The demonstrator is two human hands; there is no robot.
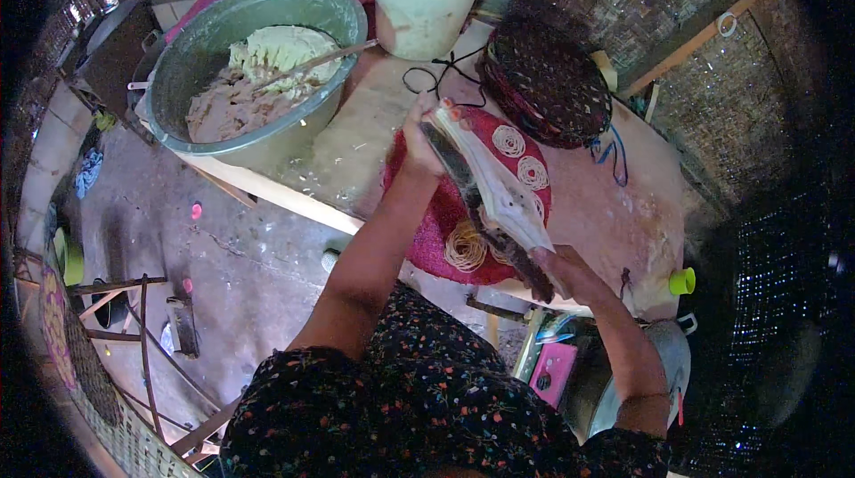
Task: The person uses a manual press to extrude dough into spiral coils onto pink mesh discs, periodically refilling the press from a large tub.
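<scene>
Both my hands are closed on a long wooden hand press [509, 195], a pale bar lying along a dark one, tilted over the table. My left hand [422, 141] grips its far end, and my right hand [573, 275] wraps the near end at the lower right. Beneath the press lies a round red mat [435, 224]. Pale coils of thin dough strands rest on it, among them one coil [508, 141] at the far side and a yellower coil [465, 246] near the front. The press hides part of the mat and some coils.
At the back left of the table [343, 153] stands a large green basin [350, 28] holding dough [280, 55] and a stick [319, 62]. Beside it is a whitish bucket [426, 6]. Dark round mats [548, 77] are stacked behind, and a green cup [682, 281] sits at the right edge.
</scene>
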